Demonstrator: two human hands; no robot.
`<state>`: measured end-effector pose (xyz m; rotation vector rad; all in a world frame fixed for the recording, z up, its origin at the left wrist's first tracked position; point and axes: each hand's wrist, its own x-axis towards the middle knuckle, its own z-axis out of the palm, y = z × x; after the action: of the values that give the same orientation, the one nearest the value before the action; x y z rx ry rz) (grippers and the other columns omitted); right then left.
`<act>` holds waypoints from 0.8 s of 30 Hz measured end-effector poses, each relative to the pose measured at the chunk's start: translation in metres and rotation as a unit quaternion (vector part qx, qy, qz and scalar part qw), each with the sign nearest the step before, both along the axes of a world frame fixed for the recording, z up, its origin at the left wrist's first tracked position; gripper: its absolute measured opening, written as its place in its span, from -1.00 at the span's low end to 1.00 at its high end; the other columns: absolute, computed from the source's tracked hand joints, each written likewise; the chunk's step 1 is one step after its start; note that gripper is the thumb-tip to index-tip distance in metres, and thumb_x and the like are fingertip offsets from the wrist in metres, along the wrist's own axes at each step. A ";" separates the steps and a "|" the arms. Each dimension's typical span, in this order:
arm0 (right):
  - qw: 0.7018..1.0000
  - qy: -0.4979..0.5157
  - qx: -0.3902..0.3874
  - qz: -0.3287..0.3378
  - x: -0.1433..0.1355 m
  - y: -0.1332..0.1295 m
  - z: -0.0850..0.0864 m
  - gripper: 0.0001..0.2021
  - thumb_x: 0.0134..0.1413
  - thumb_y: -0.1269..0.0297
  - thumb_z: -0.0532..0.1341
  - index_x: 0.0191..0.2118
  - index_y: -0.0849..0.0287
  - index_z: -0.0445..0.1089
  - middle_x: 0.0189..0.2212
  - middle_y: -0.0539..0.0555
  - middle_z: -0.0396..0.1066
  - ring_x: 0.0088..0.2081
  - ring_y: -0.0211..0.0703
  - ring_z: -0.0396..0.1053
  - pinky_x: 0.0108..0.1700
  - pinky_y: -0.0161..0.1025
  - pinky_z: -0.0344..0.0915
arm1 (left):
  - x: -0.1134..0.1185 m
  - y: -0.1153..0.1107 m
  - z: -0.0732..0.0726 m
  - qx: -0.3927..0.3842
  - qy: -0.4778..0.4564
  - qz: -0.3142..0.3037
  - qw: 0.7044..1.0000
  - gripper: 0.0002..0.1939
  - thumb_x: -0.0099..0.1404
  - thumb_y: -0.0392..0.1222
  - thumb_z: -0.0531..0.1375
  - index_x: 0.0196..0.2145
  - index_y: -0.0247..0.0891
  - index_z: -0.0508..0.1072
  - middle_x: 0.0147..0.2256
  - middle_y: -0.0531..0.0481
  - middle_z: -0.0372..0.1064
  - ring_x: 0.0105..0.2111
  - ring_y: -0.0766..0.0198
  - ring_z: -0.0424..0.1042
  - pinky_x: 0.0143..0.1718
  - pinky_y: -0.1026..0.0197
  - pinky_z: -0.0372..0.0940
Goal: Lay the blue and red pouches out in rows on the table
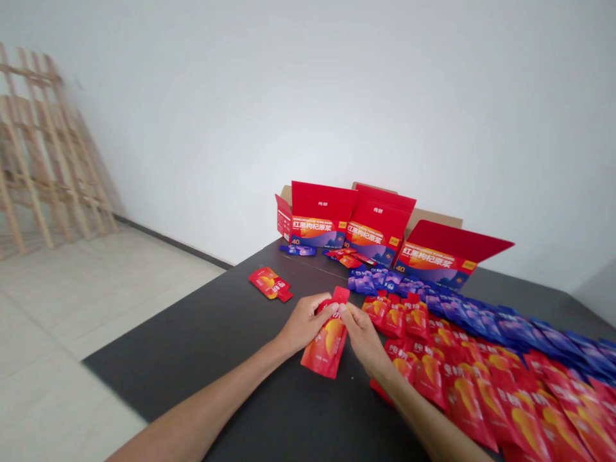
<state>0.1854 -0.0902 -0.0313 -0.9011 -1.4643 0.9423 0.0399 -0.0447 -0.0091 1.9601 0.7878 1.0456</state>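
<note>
Pinching red pouch [326,346], 2 hands [332,324] together.

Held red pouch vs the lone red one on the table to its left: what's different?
Held pouch is pinched near its top by the left hand and right hand; lone pouch lies untouched. Held pouch's narrow neck points away from the person, lone pouch's toward the lower right. Both: red, orange-yellow print, white lettering.

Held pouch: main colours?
The held pouch is red, with a yellow-orange printed motif and pale lettering; it shows best in the head view.
</note>
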 end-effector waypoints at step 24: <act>0.999 -0.020 -0.004 -0.036 0.013 0.000 0.007 -0.46 0.26 -0.18 0.01 -0.49 0.23 0.16 -0.53 0.01 0.19 -0.51 -0.24 0.15 -0.50 -0.37 0.10 | 0.006 -0.014 0.004 -0.312 -0.178 -0.165 0.919 -0.49 -0.01 -0.20 0.40 -0.09 -0.22 0.38 -0.19 0.00 0.47 -0.23 0.26 0.45 -0.14 0.24 0.33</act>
<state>0.1982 -0.0903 -0.0247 -0.9770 -1.4537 0.8820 0.0463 -0.0586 -0.0046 1.2518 0.4809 0.7841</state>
